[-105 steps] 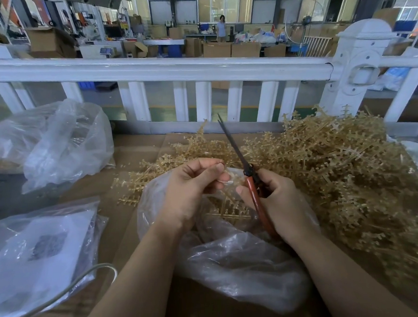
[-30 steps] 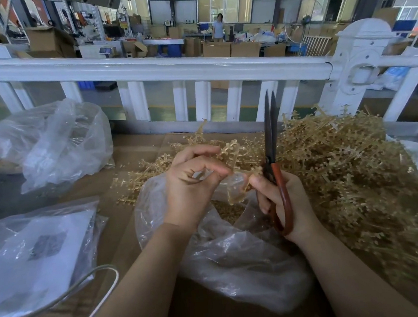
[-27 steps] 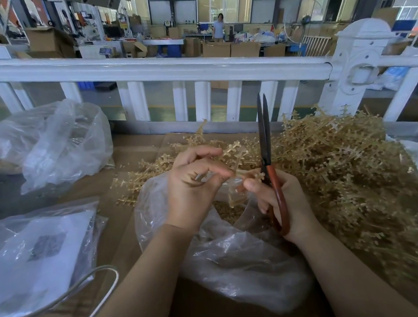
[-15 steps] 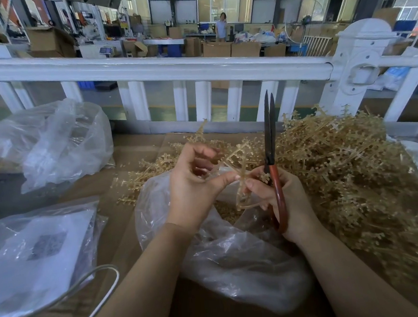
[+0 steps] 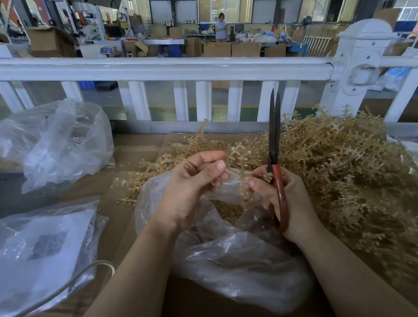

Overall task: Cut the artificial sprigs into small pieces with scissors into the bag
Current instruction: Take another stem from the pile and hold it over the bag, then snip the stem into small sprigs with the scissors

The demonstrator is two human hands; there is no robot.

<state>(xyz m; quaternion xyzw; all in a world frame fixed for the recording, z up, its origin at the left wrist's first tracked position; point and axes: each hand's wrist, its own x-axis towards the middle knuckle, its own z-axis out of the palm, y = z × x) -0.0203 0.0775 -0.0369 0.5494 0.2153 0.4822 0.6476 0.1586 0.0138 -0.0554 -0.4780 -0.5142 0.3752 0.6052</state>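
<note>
A clear plastic bag (image 5: 235, 260) lies open in front of me, with small tan cut pieces (image 5: 227, 207) inside. Above its mouth my left hand (image 5: 190, 187) pinches the top of a tan artificial sprig (image 5: 240, 166) between thumb and fingers. My right hand (image 5: 290, 202) grips red-handled scissors (image 5: 274, 134), blades upright and almost together, and its fingertips touch the sprig's lower part. A big pile of uncut sprigs (image 5: 347, 163) lies to the right and behind the bag.
The work surface is brown cardboard (image 5: 134, 163). A white railing (image 5: 162, 70) runs across the back. A crumpled clear bag (image 5: 51, 142) sits at the left, and a flat bag with white paper (image 5: 36, 252) lies at the lower left, with a grey cable (image 5: 71, 284) over it.
The scissors swung from leaning left to upright. A sprig has come up between the two hands over the bag mouth, and my left fingers have loosened and shifted along it.
</note>
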